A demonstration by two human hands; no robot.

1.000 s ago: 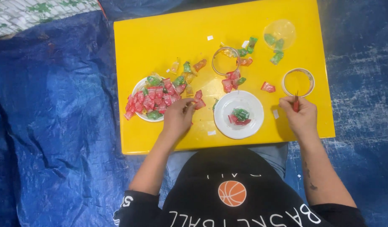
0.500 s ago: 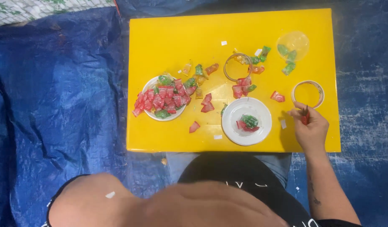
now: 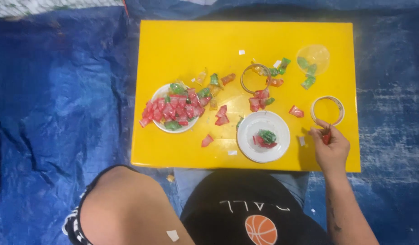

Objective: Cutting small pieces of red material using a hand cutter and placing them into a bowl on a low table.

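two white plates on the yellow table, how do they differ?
The left plate is heaped with wrapped sweets, mostly red with a few green, some spilling past its rim; the right plate holds only a few, one green on top of red, so most of its white shows. The left plate sits mid-table; the right plate sits by the near edge, closer to the right hand. Both are round, white and similar in size.

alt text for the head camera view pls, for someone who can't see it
A person's right hand pinches a small red wrapped candy at the edge of a yellow table, beside a white ring. Two white plates hold red and green candies, others lie scattered, and the left hand is out of view.
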